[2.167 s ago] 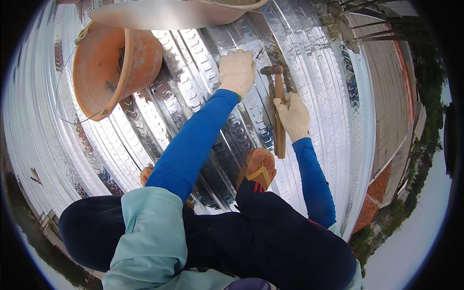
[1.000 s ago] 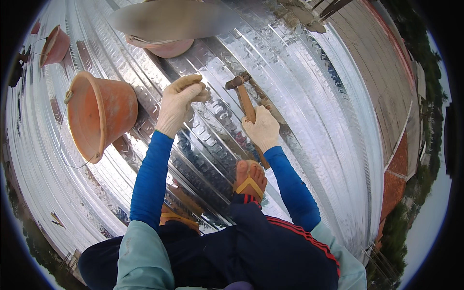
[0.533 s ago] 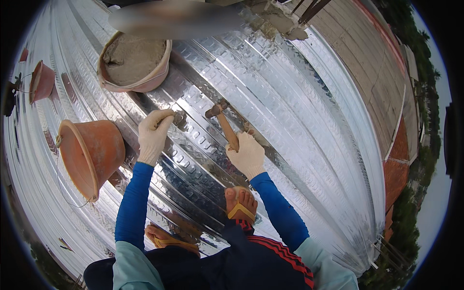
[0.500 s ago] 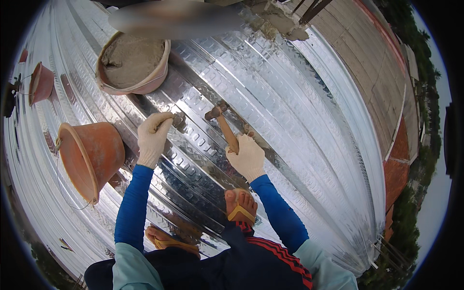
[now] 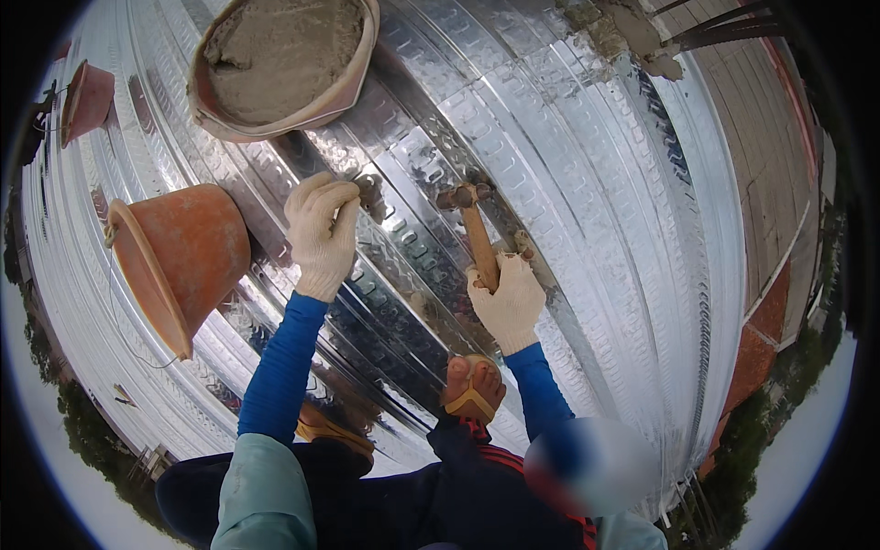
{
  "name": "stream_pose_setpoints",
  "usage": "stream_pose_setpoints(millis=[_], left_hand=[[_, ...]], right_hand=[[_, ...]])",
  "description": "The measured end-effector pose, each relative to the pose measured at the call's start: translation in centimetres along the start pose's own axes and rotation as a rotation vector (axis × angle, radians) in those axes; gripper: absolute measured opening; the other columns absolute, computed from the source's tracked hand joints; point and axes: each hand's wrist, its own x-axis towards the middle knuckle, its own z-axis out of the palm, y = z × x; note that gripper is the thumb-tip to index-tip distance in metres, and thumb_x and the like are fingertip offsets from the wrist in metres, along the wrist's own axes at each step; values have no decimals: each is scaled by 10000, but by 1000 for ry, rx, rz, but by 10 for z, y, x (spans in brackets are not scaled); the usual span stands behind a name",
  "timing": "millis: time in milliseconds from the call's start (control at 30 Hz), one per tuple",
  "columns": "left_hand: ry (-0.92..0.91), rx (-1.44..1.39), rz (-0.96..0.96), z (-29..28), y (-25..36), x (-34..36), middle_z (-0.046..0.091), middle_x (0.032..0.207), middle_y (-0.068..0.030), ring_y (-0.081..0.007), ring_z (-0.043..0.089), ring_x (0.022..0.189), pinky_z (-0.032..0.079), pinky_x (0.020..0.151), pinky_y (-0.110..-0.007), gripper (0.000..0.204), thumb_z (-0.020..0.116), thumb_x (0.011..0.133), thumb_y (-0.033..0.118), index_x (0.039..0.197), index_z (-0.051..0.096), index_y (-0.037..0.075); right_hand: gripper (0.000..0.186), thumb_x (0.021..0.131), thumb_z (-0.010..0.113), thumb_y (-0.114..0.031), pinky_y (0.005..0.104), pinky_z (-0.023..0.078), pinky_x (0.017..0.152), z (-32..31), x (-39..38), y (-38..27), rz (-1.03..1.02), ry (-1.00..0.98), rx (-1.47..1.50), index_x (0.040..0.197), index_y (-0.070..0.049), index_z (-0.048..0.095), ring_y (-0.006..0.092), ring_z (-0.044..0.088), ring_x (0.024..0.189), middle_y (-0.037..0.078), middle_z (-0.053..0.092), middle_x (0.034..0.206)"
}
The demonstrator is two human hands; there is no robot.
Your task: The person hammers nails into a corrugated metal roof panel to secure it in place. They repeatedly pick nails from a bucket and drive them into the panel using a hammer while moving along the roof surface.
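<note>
My left hand (image 5: 321,234), in a cream knit glove, is held over the ribbed metal sheeting (image 5: 587,229) with its fingers curled and closed. Beside the fingertips is a small dark grey lump (image 5: 370,197); I cannot tell whether it is gripped or lies on the metal. The right hand (image 5: 510,298), also gloved, is wrapped round the wooden handle of a hammer (image 5: 481,243). The hammer's dirty head points away from me, close over a groove. Left of my left hand an orange bucket (image 5: 206,247) lies tilted on its side.
A bucket of wet grey mortar (image 5: 284,60) stands at the far left centre. Farther left is a smaller reddish bucket (image 5: 89,101). My sandalled foot (image 5: 474,390) rests on the sheeting. Mortar spill (image 5: 632,37) and bars (image 5: 733,26) lie at the far right.
The whole view has shifted, with the mortar bucket now higher in the picture. My left fingers have changed their curl slightly. The right hand still grips the hammer.
</note>
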Motion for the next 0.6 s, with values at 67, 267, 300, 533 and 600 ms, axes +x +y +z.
stream_pose_setpoints(millis=[67, 267, 300, 533, 600], left_hand=[[39, -20, -48, 10, 1, -3, 818, 1081, -50, -335, 691, 1235, 463, 1134, -492, 142, 838, 907, 58, 1039, 820, 107], [100, 13, -141, 10, 7, -20, 803, 1151, -126, -318, 694, 1259, 465, 1203, -496, 162, 846, 923, 97, 1084, 860, 104], [80, 15, -148, 10, 7, -19, 790, 1203, -163, -332, 697, 1263, 453, 1224, -521, 164, 848, 923, 111, 1087, 861, 110], [67, 67, -30, 16, -1, -22, 828, 990, -68, -306, 715, 1276, 462, 1209, -537, 115, 843, 922, 119, 1035, 864, 131], [50, 38, -34, 16, -2, -22, 828, 988, -74, -315, 707, 1293, 447, 1221, -537, 114, 836, 920, 112, 1029, 863, 130]], right_hand=[[362, 874, 827, -360, 523, 594, 750, -4, 0, 9, 8, -32, -50, 1064, -68, 729, 403, 744, 882, 171, 736, 968], [400, 850, 853, -337, 506, 596, 756, 5, -1, 17, -34, 17, -66, 1109, -59, 726, 391, 749, 911, 161, 745, 998], [397, 849, 855, -329, 496, 593, 754, 6, -1, 17, -32, 8, -77, 1107, -58, 723, 383, 747, 918, 153, 742, 1001], [402, 859, 838, -326, 496, 585, 756, 4, 0, 16, -46, 3, -100, 1143, -64, 726, 376, 736, 921, 139, 720, 1000], [409, 864, 833, -330, 496, 584, 764, 7, -1, 20, -84, 35, -110, 1161, -69, 729, 378, 734, 931, 142, 716, 1010]])
